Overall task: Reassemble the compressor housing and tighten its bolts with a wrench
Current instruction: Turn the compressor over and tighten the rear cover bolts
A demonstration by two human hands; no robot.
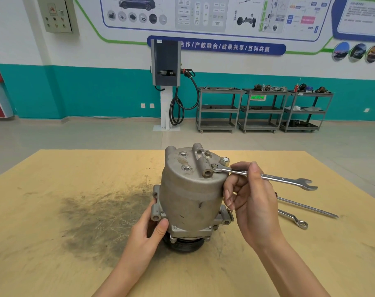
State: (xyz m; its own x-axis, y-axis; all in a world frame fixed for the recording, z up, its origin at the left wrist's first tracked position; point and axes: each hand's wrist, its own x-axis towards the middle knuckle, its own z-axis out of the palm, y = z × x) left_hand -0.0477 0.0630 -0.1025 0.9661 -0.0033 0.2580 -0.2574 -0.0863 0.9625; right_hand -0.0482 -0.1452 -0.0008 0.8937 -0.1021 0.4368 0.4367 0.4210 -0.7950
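A grey metal compressor housing stands upright on its black pulley in the middle of the wooden table. My left hand grips its lower left mounting lug. My right hand pinches the shaft of a silver combination wrench. The wrench's ring end sits on a bolt on the housing's top face, and its open jaw points right. Another bolt head and a capped fitting show on the top.
A second ring wrench and a long thin metal rod lie on the table to the right of the housing. A dark greasy smear covers the table's left middle. Tool carts and a charging unit stand at the far wall.
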